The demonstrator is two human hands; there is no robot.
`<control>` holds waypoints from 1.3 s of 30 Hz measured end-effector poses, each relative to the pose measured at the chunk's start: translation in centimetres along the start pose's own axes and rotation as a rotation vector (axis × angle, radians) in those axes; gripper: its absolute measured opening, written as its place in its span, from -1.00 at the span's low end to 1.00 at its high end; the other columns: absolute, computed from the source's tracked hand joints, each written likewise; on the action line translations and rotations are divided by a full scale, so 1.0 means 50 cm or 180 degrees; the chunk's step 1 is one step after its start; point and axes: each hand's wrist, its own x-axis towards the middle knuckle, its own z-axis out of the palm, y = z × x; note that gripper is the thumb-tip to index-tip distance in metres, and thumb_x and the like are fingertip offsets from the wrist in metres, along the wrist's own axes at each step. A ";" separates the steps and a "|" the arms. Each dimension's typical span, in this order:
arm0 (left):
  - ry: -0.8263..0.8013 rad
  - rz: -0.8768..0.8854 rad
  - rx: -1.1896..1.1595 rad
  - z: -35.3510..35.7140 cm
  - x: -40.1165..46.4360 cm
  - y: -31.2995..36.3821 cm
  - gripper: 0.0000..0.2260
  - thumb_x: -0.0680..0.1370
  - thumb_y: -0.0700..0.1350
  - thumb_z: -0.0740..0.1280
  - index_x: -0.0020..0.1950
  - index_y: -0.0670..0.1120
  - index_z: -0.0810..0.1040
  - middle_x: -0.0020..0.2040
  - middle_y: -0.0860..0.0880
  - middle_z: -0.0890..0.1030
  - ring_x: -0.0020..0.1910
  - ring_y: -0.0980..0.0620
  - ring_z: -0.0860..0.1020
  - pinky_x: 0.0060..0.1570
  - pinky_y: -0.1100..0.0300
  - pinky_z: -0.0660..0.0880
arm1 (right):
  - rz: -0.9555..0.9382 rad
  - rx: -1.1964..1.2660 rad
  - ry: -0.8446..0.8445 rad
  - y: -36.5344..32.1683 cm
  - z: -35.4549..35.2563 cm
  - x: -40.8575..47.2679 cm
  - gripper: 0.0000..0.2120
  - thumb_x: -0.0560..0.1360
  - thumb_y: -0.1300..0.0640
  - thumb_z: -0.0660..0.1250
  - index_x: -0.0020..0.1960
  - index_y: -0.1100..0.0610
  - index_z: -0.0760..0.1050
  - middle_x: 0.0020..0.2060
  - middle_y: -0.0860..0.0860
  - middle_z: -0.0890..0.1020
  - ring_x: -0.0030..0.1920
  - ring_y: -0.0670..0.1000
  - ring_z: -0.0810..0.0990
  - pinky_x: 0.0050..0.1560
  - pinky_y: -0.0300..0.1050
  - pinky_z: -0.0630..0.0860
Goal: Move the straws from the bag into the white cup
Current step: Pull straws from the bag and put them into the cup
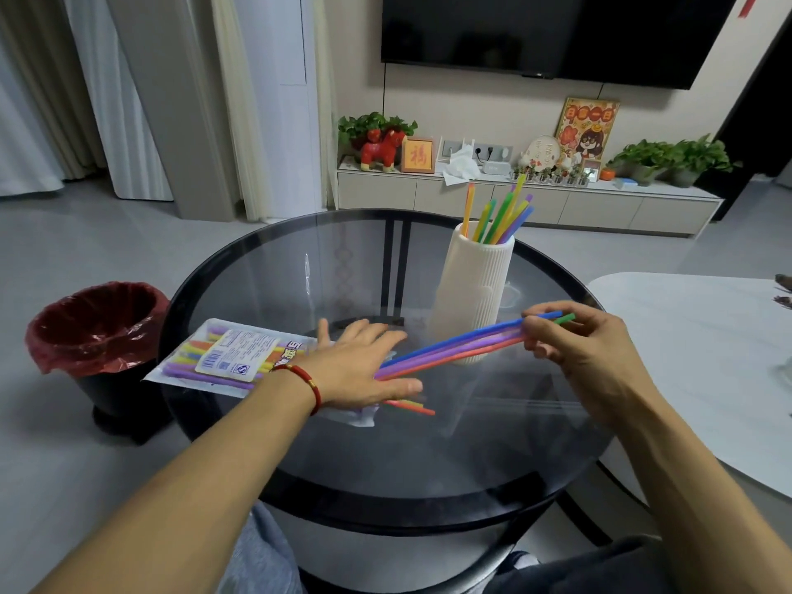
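Observation:
A clear plastic bag (223, 358) of coloured straws lies on the left of the round glass table (385, 465). My left hand (360, 370) lies flat on the bag's open right end, fingers spread. My right hand (591, 349) pinches a bundle of blue, purple, red and green straws (454, 345), whose far ends still reach under my left hand. A few more straw tips (411, 406) poke out below that hand. The ribbed white cup (471, 289) stands upright behind the bundle and holds several straws (501, 220).
A black bin with a red liner (98, 327) stands on the floor left of the table. A white marble-look table (707, 358) lies close on the right. A TV cabinet with plants and ornaments (527, 199) runs along the far wall.

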 end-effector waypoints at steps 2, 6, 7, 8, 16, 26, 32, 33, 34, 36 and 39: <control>0.0315 0.0194 -0.0040 0.015 0.016 0.029 -0.49 0.58 0.28 0.25 0.42 0.04 0.33 0.46 -0.04 0.35 0.51 -0.07 0.23 0.51 -0.38 -0.02 | -0.0180 0.0055 -0.0029 -0.010 -0.008 -0.006 -0.88 0.37 -0.02 0.58 -0.15 0.00 0.78 -0.21 0.09 0.77 -0.18 0.13 0.68 -0.11 -0.05 0.68; 0.0487 0.0434 0.0035 0.029 0.031 0.066 -0.93 0.68 -0.08 0.16 0.03 -0.05 0.33 0.12 -0.15 0.46 0.16 -0.17 0.41 0.31 -0.12 0.30 | -0.0276 0.0358 -0.0204 -0.013 -0.010 -0.003 -0.49 0.25 -0.37 0.59 -0.03 0.01 0.77 -0.28 0.07 0.67 -0.32 0.00 0.59 -0.26 -0.23 0.62; 0.0528 0.0516 -0.0143 0.025 0.030 0.073 -0.92 0.69 -0.13 0.15 0.02 -0.09 0.35 0.08 -0.19 0.47 0.11 -0.20 0.42 0.24 -0.09 0.32 | -0.0196 0.0618 -0.0374 -0.010 -0.006 -0.003 -0.46 0.29 -0.40 0.56 0.02 0.00 0.76 -0.27 0.10 0.61 -0.35 -0.03 0.54 -0.30 -0.24 0.60; 0.0566 0.0607 -0.0344 0.021 0.027 0.081 -0.91 0.69 -0.17 0.15 0.00 -0.13 0.37 0.05 -0.21 0.47 0.07 -0.21 0.42 0.19 -0.07 0.33 | -0.0104 0.0826 -0.0563 -0.007 0.001 -0.005 -0.46 0.34 -0.39 0.52 0.10 0.00 0.73 -0.24 0.12 0.57 -0.35 -0.04 0.52 -0.33 -0.24 0.58; 0.0515 0.0762 -0.0679 0.023 0.024 0.101 -0.59 0.60 -0.08 0.36 0.42 -0.13 0.39 0.30 -0.11 0.45 0.36 -0.08 0.33 0.34 0.09 0.31 | -0.0943 -0.1085 -0.0345 0.003 0.093 -0.016 -0.81 0.62 0.12 0.44 -0.14 0.16 0.66 -0.39 0.10 0.68 -0.45 0.07 0.64 -0.41 -0.09 0.64; 0.0835 0.0424 -0.0580 0.021 0.027 0.040 -0.50 0.55 -0.17 0.31 0.50 -0.01 0.36 0.38 -0.07 0.42 0.42 -0.06 0.27 0.39 0.06 0.30 | -0.0276 -0.2226 -0.0649 -0.017 0.066 0.031 -0.89 0.63 0.16 0.40 -0.05 0.15 0.64 -0.25 0.11 0.68 -0.36 0.08 0.70 -0.30 0.09 0.75; 0.1029 0.0609 -0.0864 0.019 0.031 0.080 -0.57 0.58 -0.15 0.35 0.45 -0.07 0.45 0.31 -0.06 0.54 0.32 -0.04 0.44 0.32 0.17 0.34 | -0.0614 -0.2194 -0.0563 -0.062 0.051 0.048 -0.83 0.62 0.15 0.40 -0.14 0.13 0.66 -0.31 0.09 0.69 -0.37 0.09 0.71 -0.39 0.00 0.72; 0.0949 0.0643 -0.0852 0.023 0.034 0.092 -0.58 0.56 -0.15 0.36 0.44 -0.08 0.47 0.29 -0.06 0.56 0.29 -0.05 0.46 0.27 0.19 0.36 | -0.0585 -0.2281 -0.0693 -0.063 0.055 0.050 -0.84 0.62 0.16 0.40 -0.13 0.14 0.66 -0.30 0.09 0.68 -0.36 0.07 0.70 -0.38 0.00 0.72; 0.0889 0.0656 -0.0824 0.027 0.038 0.103 -0.57 0.55 -0.15 0.37 0.43 -0.08 0.48 0.27 -0.06 0.57 0.27 -0.05 0.47 0.23 0.19 0.38 | -0.0497 -0.2390 -0.0851 -0.061 0.061 0.052 -0.86 0.62 0.17 0.39 -0.09 0.17 0.66 -0.26 0.10 0.69 -0.33 0.08 0.71 -0.34 0.04 0.73; 0.0895 0.0549 -0.0901 0.030 0.045 0.121 -0.54 0.54 -0.15 0.37 0.45 -0.08 0.47 0.26 -0.07 0.57 0.24 -0.07 0.49 0.16 0.14 0.51 | -0.0205 -0.2467 -0.1101 -0.047 0.071 0.052 -0.87 0.62 0.16 0.39 0.01 0.23 0.65 -0.15 0.19 0.71 -0.26 0.16 0.71 -0.22 0.15 0.74; 0.1126 0.0246 -0.1186 0.025 0.052 0.127 -0.56 0.55 -0.16 0.36 0.44 -0.07 0.47 0.24 -0.06 0.56 0.15 0.00 0.51 0.05 0.15 0.60 | -0.0124 -0.2331 -0.1202 -0.036 0.068 0.052 -0.90 0.64 0.16 0.37 -0.02 0.18 0.62 -0.17 0.19 0.69 -0.30 0.08 0.67 -0.20 0.12 0.74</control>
